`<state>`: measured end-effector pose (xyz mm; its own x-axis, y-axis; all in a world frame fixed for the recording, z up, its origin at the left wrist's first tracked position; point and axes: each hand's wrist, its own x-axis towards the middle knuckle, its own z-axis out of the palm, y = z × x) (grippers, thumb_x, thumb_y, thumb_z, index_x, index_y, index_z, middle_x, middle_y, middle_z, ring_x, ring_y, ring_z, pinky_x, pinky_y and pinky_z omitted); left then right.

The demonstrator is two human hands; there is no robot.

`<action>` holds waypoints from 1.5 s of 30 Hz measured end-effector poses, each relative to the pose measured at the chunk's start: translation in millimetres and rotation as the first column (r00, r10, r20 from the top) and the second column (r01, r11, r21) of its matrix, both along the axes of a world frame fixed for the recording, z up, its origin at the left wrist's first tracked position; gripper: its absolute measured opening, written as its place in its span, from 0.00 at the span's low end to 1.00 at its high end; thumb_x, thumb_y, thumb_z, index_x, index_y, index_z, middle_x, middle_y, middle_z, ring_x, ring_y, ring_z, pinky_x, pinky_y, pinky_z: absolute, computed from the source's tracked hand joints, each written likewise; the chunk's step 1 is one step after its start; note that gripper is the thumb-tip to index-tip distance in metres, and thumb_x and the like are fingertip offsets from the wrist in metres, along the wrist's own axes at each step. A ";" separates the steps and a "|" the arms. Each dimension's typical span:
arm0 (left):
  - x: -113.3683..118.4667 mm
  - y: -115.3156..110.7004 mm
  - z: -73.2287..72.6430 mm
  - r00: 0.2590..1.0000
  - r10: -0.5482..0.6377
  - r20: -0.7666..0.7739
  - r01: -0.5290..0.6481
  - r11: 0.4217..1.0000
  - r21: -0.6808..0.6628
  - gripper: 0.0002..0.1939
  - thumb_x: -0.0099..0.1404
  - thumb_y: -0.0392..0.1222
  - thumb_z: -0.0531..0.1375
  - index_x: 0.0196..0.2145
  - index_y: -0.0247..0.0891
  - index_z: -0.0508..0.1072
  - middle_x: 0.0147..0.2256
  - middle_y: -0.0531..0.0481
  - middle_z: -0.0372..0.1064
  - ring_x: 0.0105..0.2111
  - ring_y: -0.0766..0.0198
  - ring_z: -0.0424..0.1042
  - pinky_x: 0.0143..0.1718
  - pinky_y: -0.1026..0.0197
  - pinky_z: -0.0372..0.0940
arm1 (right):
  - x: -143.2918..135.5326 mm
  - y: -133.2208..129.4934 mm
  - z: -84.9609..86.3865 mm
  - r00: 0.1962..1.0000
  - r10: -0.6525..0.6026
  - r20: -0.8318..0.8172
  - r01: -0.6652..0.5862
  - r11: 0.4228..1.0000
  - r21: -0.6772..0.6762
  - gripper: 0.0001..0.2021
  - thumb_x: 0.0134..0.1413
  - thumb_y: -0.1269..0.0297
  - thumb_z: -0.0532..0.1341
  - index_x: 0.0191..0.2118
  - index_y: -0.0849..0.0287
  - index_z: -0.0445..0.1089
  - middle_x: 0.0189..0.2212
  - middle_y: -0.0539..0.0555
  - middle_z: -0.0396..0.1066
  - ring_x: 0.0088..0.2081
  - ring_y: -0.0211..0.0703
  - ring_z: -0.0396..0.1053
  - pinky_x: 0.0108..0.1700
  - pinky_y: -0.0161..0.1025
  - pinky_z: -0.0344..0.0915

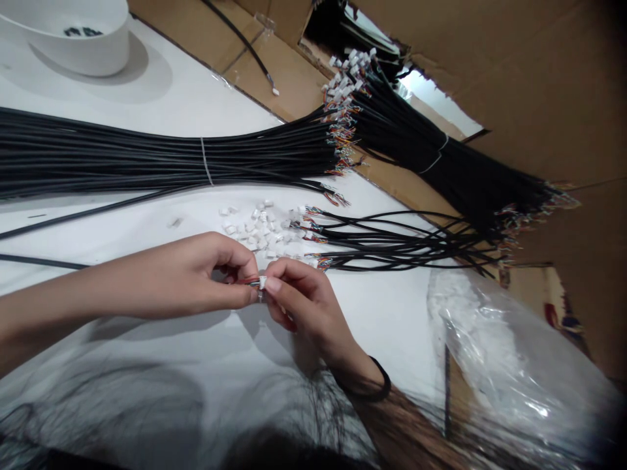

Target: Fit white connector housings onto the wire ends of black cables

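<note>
My left hand (pixel 215 274) pinches the wire ends of a black cable (pixel 42 262), whose sheath runs off to the left behind my wrist. Between thumb and forefinger of my right hand (pixel 301 294) is a small white connector (pixel 262 282). The connector and the wire tips meet where my fingertips come together; how far the wires sit inside it is hidden. Just beyond my hands lies a loose pile of white connectors (pixel 267 228). Beside that pile, several short black cables (pixel 386 233) have white connectors on their colored wire ends.
A tied bundle of black cables (pixel 147 156) crosses the white table (pixel 392 313). Another tied bundle (pixel 431 147) rests against cardboard (pixel 553 78) at the right. A white bowl (pixel 93 55) with small dark pieces stands at upper left. A clear plastic bag (pixel 509 352) lies at lower right.
</note>
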<state>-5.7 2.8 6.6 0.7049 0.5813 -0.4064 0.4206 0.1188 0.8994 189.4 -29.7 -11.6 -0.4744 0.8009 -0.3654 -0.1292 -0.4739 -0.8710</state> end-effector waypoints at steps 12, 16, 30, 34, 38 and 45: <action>3.6 -2.1 0.7 1.000 0.009 0.016 -0.009 1.000 -0.013 0.12 0.62 0.46 0.58 0.25 0.36 0.69 0.22 0.58 0.56 0.22 0.71 0.55 0.21 0.68 0.50 | 3.3 0.1 1.8 0.990 0.088 0.112 -0.106 0.981 0.163 0.15 0.60 0.56 0.61 0.27 0.59 0.62 0.18 0.43 0.51 0.20 0.31 0.45 0.20 0.31 0.42; 2.4 0.2 5.3 0.999 -0.007 0.050 0.008 0.999 -0.031 0.12 0.63 0.47 0.58 0.27 0.36 0.69 0.24 0.56 0.60 0.25 0.70 0.58 0.24 0.68 0.53 | 4.0 -2.0 0.0 0.991 0.089 0.105 -0.107 0.978 0.181 0.13 0.61 0.57 0.60 0.28 0.59 0.63 0.20 0.44 0.51 0.20 0.32 0.46 0.20 0.32 0.42; 5.1 -13.3 -3.6 0.980 0.162 0.111 -0.196 0.827 0.527 0.10 0.63 0.42 0.61 0.41 0.40 0.65 0.33 0.54 0.66 0.26 0.70 0.62 0.27 0.68 0.58 | 3.9 -1.3 -5.6 1.000 -0.019 -0.010 0.020 0.996 0.082 0.16 0.60 0.55 0.61 0.27 0.59 0.61 0.18 0.43 0.51 0.18 0.29 0.46 0.19 0.30 0.44; 4.4 -19.1 -4.3 0.980 0.113 0.165 -0.198 0.644 0.739 0.04 0.68 0.38 0.56 0.40 0.42 0.70 0.40 0.50 0.66 0.29 0.69 0.63 0.31 0.68 0.57 | 2.0 -0.8 -5.8 0.997 -0.052 -0.053 0.054 0.998 0.043 0.16 0.59 0.56 0.61 0.26 0.59 0.60 0.19 0.42 0.48 0.17 0.27 0.43 0.19 0.29 0.43; 5.5 -24.0 -1.1 0.975 0.222 0.017 -0.169 0.690 0.704 0.10 0.68 0.42 0.53 0.34 0.44 0.74 0.44 0.50 0.70 0.25 0.69 0.59 0.30 0.64 0.53 | 0.4 -0.7 -5.4 0.995 -0.062 -0.078 0.064 0.998 0.025 0.15 0.60 0.56 0.61 0.28 0.60 0.62 0.19 0.42 0.50 0.17 0.27 0.44 0.18 0.29 0.42; 4.1 -20.8 -12.5 0.942 0.287 0.177 -0.314 0.559 0.767 0.06 0.66 0.41 0.58 0.41 0.49 0.71 0.40 0.58 0.72 0.40 0.65 0.71 0.44 0.66 0.61 | -1.0 -1.0 -5.4 0.987 -0.105 -0.119 0.105 0.994 -0.006 0.14 0.60 0.59 0.61 0.27 0.60 0.62 0.20 0.43 0.52 0.18 0.27 0.45 0.18 0.28 0.43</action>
<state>-1.6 -18.0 -5.9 0.4320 0.8432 0.3201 0.4677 -0.5129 0.7198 188.4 -30.7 -17.0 -0.4275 0.8487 -0.3114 -0.2807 -0.4520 -0.8467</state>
